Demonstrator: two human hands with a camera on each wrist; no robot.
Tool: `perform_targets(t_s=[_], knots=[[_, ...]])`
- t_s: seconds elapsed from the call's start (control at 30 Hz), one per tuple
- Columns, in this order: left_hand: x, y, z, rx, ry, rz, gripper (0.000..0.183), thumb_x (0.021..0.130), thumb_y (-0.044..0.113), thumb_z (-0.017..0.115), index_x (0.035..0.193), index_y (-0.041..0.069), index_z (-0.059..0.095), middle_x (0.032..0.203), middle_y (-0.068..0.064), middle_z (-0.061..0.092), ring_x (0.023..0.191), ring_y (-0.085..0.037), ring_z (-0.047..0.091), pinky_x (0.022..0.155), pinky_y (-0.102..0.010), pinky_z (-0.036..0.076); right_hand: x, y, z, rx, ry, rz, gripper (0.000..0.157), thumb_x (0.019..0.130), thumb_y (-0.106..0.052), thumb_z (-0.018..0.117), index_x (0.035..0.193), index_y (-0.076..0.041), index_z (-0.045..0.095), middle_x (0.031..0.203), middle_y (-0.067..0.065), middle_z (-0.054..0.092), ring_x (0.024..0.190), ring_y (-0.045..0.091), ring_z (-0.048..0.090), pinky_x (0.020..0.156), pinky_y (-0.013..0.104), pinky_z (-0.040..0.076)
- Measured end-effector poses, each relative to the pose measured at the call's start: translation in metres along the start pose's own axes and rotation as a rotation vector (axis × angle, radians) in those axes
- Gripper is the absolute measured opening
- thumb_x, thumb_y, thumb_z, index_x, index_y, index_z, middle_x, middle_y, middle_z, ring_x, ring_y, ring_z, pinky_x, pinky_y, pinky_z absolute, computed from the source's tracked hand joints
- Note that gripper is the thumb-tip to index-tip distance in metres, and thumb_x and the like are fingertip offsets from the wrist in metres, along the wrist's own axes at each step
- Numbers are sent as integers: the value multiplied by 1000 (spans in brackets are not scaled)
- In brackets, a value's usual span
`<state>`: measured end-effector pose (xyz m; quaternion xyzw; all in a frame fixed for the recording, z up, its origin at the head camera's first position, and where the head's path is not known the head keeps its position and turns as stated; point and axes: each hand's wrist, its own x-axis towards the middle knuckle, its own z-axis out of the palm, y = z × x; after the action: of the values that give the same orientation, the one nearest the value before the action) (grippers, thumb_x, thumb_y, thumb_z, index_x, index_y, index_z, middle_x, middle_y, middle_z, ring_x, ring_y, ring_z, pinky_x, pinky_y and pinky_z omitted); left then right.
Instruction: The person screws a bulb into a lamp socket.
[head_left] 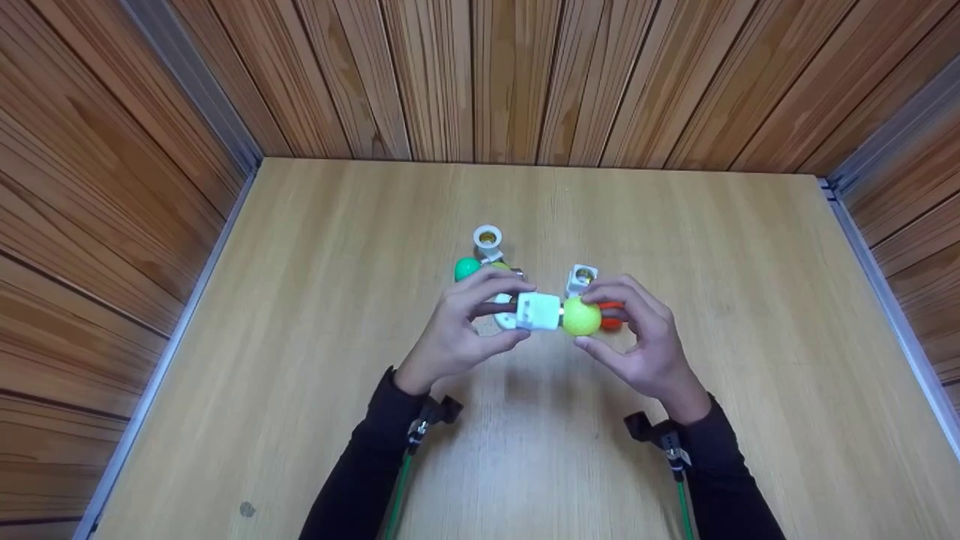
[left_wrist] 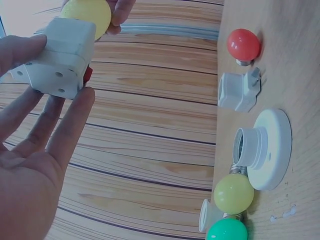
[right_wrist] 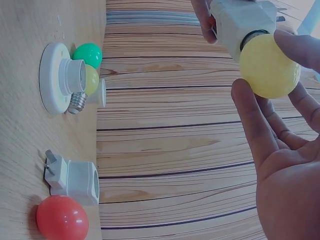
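Between thumb and fingers my left hand [head_left: 465,322] grips a white lamp socket [head_left: 538,311], a boxy one with small holes in its end and a bit of red at its side in the left wrist view. My right hand [head_left: 641,337] pinches a yellow light bulb [head_left: 582,316] by its round glass. The bulb's metal base meets the socket's mouth, partly inside it in the right wrist view [right_wrist: 270,67]. Both are held above the table, bulb and socket in one line. How deep the base sits is hidden.
On the table [head_left: 300,375] behind the hands lie a round white lamp holder [left_wrist: 272,150], a white plug-in socket [head_left: 581,279], another white socket [head_left: 488,240], a red bulb [left_wrist: 243,45], a green bulb [right_wrist: 88,55] and another yellow bulb [left_wrist: 234,194]. Wooden walls [head_left: 510,82] surround the table.
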<state>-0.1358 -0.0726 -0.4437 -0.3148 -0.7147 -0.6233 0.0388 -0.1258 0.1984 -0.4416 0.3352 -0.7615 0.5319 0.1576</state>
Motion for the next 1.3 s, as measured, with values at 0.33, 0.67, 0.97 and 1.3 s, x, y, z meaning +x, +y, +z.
perform_targets(t_s=[0.33, 0.67, 0.97, 1.3], knots=[[-1, 2, -1, -2, 2, -40, 48, 91, 7, 82, 137, 1, 67, 134, -16, 67, 122, -28, 69, 97, -37, 67, 2, 0, 2, -41, 6, -142, 56, 70, 8, 92, 120, 3, 66, 137, 19, 60, 135, 23, 61, 113, 20, 55], [-1, 3, 0, 1, -11, -99, 49, 94, 7, 78, 140, -3, 64, 133, -20, 67, 116, -32, 72, 95, -29, 67, 4, 0, 4, -66, 50, -217, 43, 67, 17, 85, 104, -1, 72, 117, 25, 65, 120, 15, 64, 104, 14, 55], [-1, 3, 0, -3, -24, -103, 50, 95, 7, 78, 141, -3, 62, 133, -20, 66, 117, -32, 71, 96, -30, 66, 5, -1, 4, -82, 49, -193, 41, 69, 17, 85, 103, 0, 71, 115, 23, 66, 116, 16, 65, 104, 13, 55], [-1, 3, 0, 11, -37, -84, 51, 94, 7, 78, 142, -3, 63, 133, -21, 65, 117, -37, 70, 96, -29, 66, 3, -1, 1, -95, 24, -140, 43, 69, 17, 87, 105, 0, 71, 118, 23, 67, 117, 13, 65, 106, 13, 55]])
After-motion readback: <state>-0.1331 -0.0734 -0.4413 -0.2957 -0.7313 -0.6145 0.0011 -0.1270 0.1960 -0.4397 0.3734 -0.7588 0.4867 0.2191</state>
